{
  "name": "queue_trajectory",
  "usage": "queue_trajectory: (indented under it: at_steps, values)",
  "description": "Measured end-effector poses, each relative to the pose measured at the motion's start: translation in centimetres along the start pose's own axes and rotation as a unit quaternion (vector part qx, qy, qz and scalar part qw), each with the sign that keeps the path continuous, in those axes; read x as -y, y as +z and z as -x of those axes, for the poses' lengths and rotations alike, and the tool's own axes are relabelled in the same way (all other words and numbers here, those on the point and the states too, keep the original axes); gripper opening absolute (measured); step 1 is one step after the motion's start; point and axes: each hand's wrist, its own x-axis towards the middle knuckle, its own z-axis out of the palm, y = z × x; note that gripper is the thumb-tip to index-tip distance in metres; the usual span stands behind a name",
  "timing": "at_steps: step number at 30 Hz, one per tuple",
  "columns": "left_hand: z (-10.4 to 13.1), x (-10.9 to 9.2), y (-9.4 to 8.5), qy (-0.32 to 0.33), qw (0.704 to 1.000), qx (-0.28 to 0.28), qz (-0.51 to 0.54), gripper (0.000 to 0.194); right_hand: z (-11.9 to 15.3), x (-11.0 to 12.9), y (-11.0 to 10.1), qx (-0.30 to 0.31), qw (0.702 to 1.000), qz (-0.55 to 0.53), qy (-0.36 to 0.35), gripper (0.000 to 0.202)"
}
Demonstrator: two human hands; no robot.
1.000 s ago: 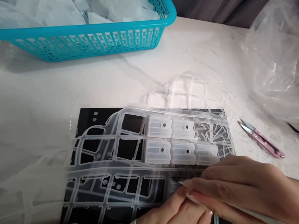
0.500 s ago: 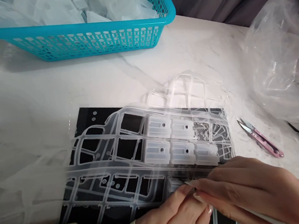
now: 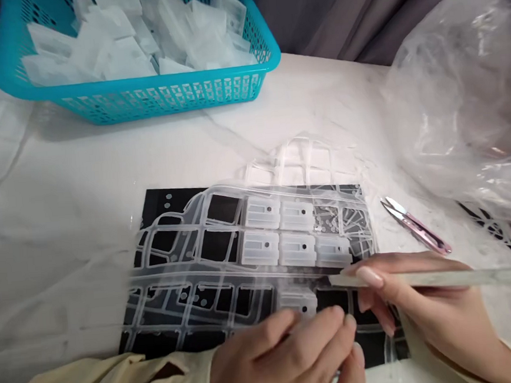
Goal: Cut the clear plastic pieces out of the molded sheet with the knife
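My right hand (image 3: pixel 427 302) grips a long, pale, flat strip (image 3: pixel 457 278) between thumb and fingers. The strip lies nearly level, its tip over a sheet of translucent plastic moulded frames (image 3: pixel 239 275). My left hand (image 3: pixel 290 354) is closed, its fingertips curled together at the lower edge of the sheet. A sliver of something whitish shows under its fingers, too small to name. Just above those fingers, a translucent rectangular piece (image 3: pixel 299 300) with a small dark hole is partly covered. Several similar pieces sit in two rows in the frames, such as one piece (image 3: pixel 260 249).
A black board (image 3: pixel 154 199) lies under the frames. Small clear scraps (image 3: pixel 328 218) are scattered at its right. Pink-handled thread snips (image 3: pixel 417 226) lie beyond. A turquoise basket (image 3: pixel 154 84) of translucent pieces stands at the back left, a clear plastic bag (image 3: pixel 457 116) at the right.
My right hand has drawn apart from my left, and the pale strip now shows clearly in it. The piece above my left hand is more exposed. The whole view has shifted somewhat.
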Motion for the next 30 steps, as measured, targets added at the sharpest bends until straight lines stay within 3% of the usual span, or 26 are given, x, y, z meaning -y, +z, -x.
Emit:
queue_trajectory:
  at_steps: [3, 5, 7, 12, 17, 23, 27, 30]
  values:
    - [-0.9, 1.1, -0.7, 0.018, 0.999, -0.022, -0.043, 0.017, 1.5, -1.2, 0.7, -0.091, 0.985, -0.125, 0.075, 0.016]
    - [-1.2, 1.9, -0.4, 0.016, 0.996, 0.008, -0.088, 0.035, 2.0, -1.6, 1.0, -0.100, 0.978, -0.159, 0.091, 0.016]
    - [-1.2, 2.4, 0.0, 0.023, 0.993, 0.048, -0.101, 0.044, 2.1, -1.8, 1.2, -0.069, 0.976, -0.179, 0.107, 0.019]
    - [-1.5, 3.1, 0.2, 0.049, 0.993, 0.090, -0.055, 0.040, 1.2, -1.7, 1.2, 0.024, 0.979, -0.181, 0.089, 0.030]
    - [-3.0, 4.3, -1.2, -0.021, 0.988, 0.127, 0.081, 0.045, 0.7, -1.8, 1.1, 0.055, 0.982, -0.173, 0.055, 0.031]
    - [-4.4, 5.2, -2.3, -0.131, 0.956, 0.181, 0.189, 0.046, 0.5, -1.8, 1.5, 0.078, 0.983, -0.161, 0.028, 0.031]
    - [-4.6, 5.1, -2.5, -0.216, 0.922, 0.164, 0.276, 0.053, 0.4, -1.7, 1.7, 0.084, 0.982, -0.167, 0.026, 0.031]
    - [-4.5, 5.1, -2.6, -0.218, 0.918, 0.144, 0.299, 0.059, 0.3, -1.7, 1.9, 0.090, 0.981, -0.169, 0.030, 0.031]
